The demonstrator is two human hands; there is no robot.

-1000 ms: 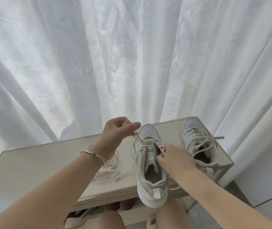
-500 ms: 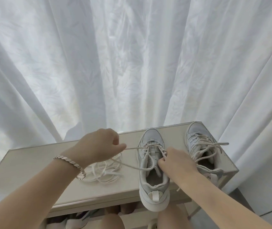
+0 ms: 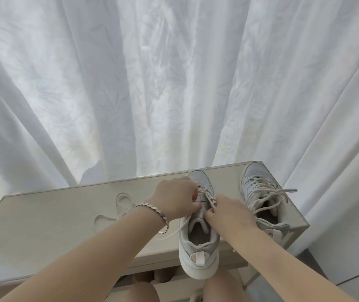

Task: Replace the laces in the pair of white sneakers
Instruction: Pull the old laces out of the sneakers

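Head camera view, lower centre of the frame: the left hand [image 3: 175,198] and right hand [image 3: 231,212] meet over the near white sneaker [image 3: 198,247], whose heel overhangs the table [image 3: 54,225] edge. Both hands' curled fingers pinch its lace [image 3: 205,192] at the eyelets. The second sneaker [image 3: 261,192] stands laced at lower right. A loose lace [image 3: 122,201] lies coiled left of the hands.
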